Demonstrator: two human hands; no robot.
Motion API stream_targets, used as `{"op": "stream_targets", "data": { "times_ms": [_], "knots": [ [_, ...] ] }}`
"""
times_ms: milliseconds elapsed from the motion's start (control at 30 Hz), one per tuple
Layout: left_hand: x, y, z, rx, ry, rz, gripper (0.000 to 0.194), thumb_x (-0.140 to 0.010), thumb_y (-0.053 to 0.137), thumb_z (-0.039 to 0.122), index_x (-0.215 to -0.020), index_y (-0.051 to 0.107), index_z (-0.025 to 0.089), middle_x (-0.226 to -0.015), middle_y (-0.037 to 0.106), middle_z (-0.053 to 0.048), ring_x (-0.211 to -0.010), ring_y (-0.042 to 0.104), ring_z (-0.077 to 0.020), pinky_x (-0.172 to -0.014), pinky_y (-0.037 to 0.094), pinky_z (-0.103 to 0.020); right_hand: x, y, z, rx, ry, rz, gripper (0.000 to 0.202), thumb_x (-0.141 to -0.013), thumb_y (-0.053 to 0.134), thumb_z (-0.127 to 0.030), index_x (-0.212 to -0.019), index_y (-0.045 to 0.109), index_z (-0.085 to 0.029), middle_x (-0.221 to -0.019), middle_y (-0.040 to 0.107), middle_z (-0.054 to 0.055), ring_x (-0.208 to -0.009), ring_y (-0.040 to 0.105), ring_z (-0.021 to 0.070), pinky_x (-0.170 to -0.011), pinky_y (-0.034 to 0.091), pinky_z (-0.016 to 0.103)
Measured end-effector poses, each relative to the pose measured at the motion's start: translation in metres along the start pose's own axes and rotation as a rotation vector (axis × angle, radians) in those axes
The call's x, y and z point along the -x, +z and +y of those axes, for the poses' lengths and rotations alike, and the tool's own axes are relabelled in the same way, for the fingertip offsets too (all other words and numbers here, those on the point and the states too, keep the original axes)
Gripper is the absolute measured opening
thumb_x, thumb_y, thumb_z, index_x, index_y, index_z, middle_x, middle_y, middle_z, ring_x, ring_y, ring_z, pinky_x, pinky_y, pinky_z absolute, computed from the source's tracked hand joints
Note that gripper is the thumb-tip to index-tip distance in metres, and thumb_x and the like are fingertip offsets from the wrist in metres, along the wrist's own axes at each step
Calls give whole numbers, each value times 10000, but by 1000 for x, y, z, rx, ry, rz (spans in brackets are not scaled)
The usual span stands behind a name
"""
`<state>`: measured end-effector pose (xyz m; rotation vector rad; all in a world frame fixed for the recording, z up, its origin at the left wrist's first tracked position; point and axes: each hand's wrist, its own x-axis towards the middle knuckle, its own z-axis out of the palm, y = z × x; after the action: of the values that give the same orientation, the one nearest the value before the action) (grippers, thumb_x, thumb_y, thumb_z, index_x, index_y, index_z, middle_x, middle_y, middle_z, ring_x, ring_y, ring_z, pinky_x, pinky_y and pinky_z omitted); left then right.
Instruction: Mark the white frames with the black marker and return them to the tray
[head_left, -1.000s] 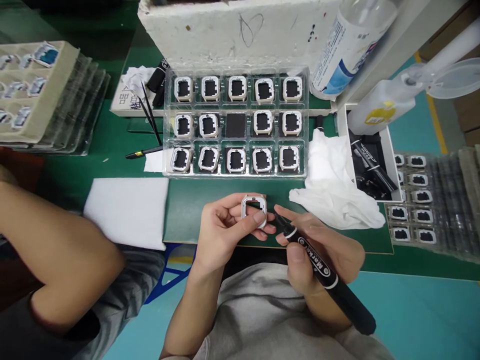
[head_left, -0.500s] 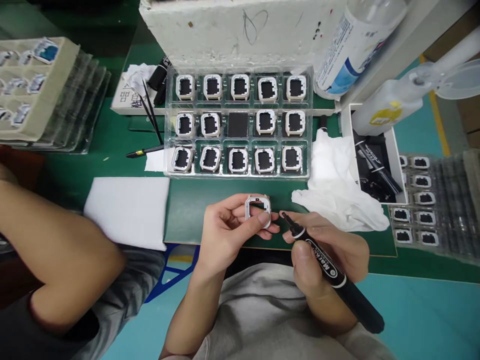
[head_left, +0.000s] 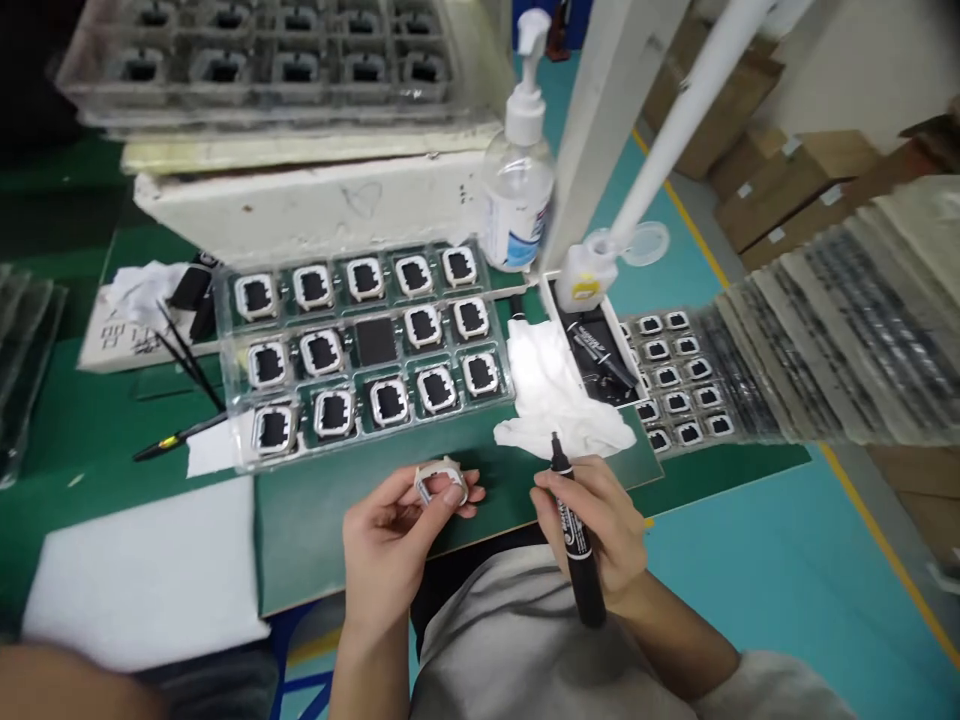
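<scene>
A light watch-case frame (head_left: 452, 482) is pinched between the thumb and fingers of my left hand (head_left: 397, 530), near the table's front edge. My right hand (head_left: 600, 520) grips a black marker (head_left: 577, 545), its dark tip pointing up and away from me. Marker and frame are apart. Beyond both hands lies a clear plastic tray (head_left: 360, 437) of similar frames in rows. One middle-row compartment (head_left: 376, 342) holds no frame, only a dark pad. A crumpled white cloth (head_left: 551, 390) lies just beyond the marker tip.
A pump bottle (head_left: 517, 200) and a white box (head_left: 634, 392) with markers and a squeeze bottle (head_left: 587, 272) stand beyond the cloth. Tweezers (head_left: 187, 350) and a white pad (head_left: 150, 580) lie left. Stacked trays (head_left: 832, 330) are at right. Part of another person's arm (head_left: 67, 685) shows lower left.
The view has swung up and to the right. My right hand has turned the marker more upright and holds it farther from the frame. The frame is tilted more in my left hand.
</scene>
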<state>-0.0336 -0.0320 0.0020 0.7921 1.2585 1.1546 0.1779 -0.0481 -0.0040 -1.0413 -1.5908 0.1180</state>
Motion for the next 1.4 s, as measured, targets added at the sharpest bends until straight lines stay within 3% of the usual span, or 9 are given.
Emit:
{"op": "stream_targets", "data": {
  "times_ms": [133, 300, 433, 533, 667, 800, 900, 1133, 1400],
  "knots": [
    [0, 4, 3, -64, -15, -29, 244, -888, 1001, 360, -969, 880, 164, -972, 912, -111, -814, 887, -275, -711, 741, -296, -3, -49, 18, -11, -38, -181, 703, -1006, 546, 54, -1673, 594, -165, -1394, 819, 215, -1171, 837, 298, -891, 752, 482],
    [-2, 2, -1, -110, 2, -53, 292, -903, 989, 399, -1038, 886, 161, -1026, 914, -128, -870, 893, -293, -733, 752, -319, -7, -78, 28, -117, 247, -106, 459, -1126, 527, -140, -1527, 718, -254, -1251, 845, 144, -1017, 856, 283, -822, 757, 462],
    [-7, -1, -11, -113, 49, -82, 326, -901, 985, 449, -1031, 891, 165, -1019, 915, -130, -852, 900, -309, -703, 761, -338, -18, -69, 32, -74, 375, 30, 258, -1158, 580, -190, -1347, 703, -315, -1001, 792, 44, -971, 838, 242, -826, 739, 416],
    [-9, -2, -16, -103, 54, -108, 304, -923, 969, 440, -1049, 893, 174, -1037, 917, -130, -863, 903, -297, -712, 757, -321, -41, -59, 38, -11, 414, 32, 226, -1151, 653, -254, -1360, 616, -331, -1171, 784, 63, -1083, 843, 247, -915, 732, 427],
    [-9, -2, -19, -99, 59, -126, 304, -942, 952, 440, -1063, 890, 169, -1051, 914, -136, -879, 903, -289, -733, 758, -326, -81, -46, 59, 102, 411, -71, 269, -1081, 787, -365, -1329, 692, -321, -1231, 796, 75, -1132, 808, 269, -1021, 697, 459],
    [-9, -1, -21, -84, 58, -136, 314, -951, 940, 457, -1062, 885, 168, -1060, 913, -138, -899, 903, -298, -730, 764, -344, -104, -31, 88, 219, 385, -203, 294, -1055, 765, -370, -1337, 731, -294, -1169, 808, 73, -989, 774, 268, -908, 682, 452],
    [-8, 1, -21, -86, 66, -129, 312, -959, 931, 453, -1072, 881, 166, -1060, 912, -138, -913, 904, -300, -745, 770, -355, -110, -28, 99, 306, 353, -299, 304, -1059, 726, -342, -1352, 741, -263, -1121, 822, 86, -914, 749, 280, -864, 656, 470],
    [-10, 3, -19, -81, 63, -151, 319, -960, 927, 465, -1064, 876, 168, -1045, 912, -139, -899, 903, -297, -728, 764, -344, -110, -31, 96, 500, 249, -495, 304, -1100, 660, -298, -1374, 786, -261, -1181, 831, 112, -1146, 708, 372, -956, 602, 513],
    [-9, 0, -21, -125, 46, -196, 290, -1007, 884, 460, -1109, 876, 189, -1098, 910, -125, -944, 899, -287, -769, 762, -343, -105, -11, 109, 665, 247, -483, 310, -1125, 579, -251, -1354, 783, -205, -1238, 777, 160, -1166, 667, 380, -1012, 590, 536]
  ]
}}
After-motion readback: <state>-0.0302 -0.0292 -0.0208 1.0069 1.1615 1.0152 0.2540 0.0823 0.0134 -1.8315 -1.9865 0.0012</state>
